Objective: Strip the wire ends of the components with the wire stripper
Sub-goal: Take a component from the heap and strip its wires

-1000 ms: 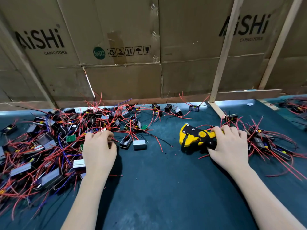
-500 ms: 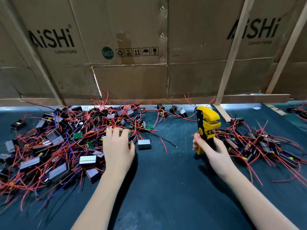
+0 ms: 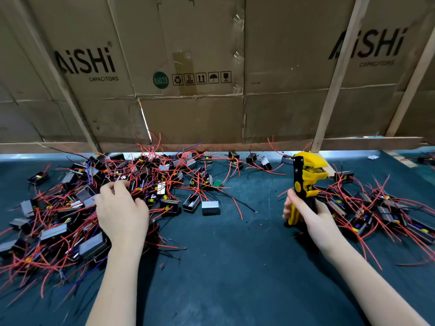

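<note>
A single head-worn wide-angle camera looks forward and down from above the near edge of the dark green table (image 3: 235, 267). It faces the cardboard wall (image 3: 188, 114) behind the table. Both forearms enter from the bottom edge, at close range.

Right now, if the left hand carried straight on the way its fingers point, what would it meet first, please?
The left hand points away from the person into the left pile of wired components. Its fingertips already seem to reach those red wires, so it would probably meet them first; depth is unclear.
</note>
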### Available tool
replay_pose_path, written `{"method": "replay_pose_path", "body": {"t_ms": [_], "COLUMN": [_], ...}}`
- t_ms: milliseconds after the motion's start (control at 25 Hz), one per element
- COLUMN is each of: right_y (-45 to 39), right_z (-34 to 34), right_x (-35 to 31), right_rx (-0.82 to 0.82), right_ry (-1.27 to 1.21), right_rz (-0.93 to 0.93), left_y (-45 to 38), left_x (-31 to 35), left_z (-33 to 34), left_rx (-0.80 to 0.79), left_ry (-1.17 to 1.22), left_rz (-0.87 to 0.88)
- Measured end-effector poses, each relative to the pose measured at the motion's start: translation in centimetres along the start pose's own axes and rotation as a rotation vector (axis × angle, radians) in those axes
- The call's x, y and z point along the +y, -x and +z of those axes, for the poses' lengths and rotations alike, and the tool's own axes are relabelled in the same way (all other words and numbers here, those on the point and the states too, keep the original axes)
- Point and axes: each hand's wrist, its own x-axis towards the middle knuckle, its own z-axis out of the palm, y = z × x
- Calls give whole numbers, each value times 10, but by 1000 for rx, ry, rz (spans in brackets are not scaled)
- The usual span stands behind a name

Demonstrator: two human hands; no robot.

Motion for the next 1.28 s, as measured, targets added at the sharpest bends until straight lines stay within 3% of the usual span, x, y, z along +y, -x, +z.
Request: {"method": "replay_pose_path", "body": {"t_ms": [120,200,360,400,520,640,720,840,1040,1160,1280], "right_y": [-1,-2,-4,-4,-5,-5,-5,-5,-6,-6,-6], "right_z": [-2,-3,-2,-3,-3,-4,-4,-4,-3,-3,-3], "right_x": [1,1,2,3,4,4,4,4,3,3,4], "right_rx": [-10,-20,-24,-25,-22,-28,-27,-28,-34,-37,-42], "right_ry": [-7,-18,-22,-23,-30,-18,-11,-28,-41,-36,-36], "right_rz": [2,4,-1,-1,-3,-1,6,5,8,4,3], "left_y": [-5,-9,-7,-6,-6,-7,-9,-10,-13,-13,-14], "left_x": [-2,-8,-15,-14,-8,-6,-6,-14,-21,-17,-16], "left_z": [-7,-15,-16,-14,-15,-22,-26,-31,-26,-18,-21], "left_rx": [113,156,-282,-310,-185,-63,-185,-556,-741,-678,-507], "left_ry": [177,173,-191,-176,88,194,264,161,-109,-164,-28], "left_rz": [-29,-86,-85,-56,1,37,131,343,375,367,403]}}
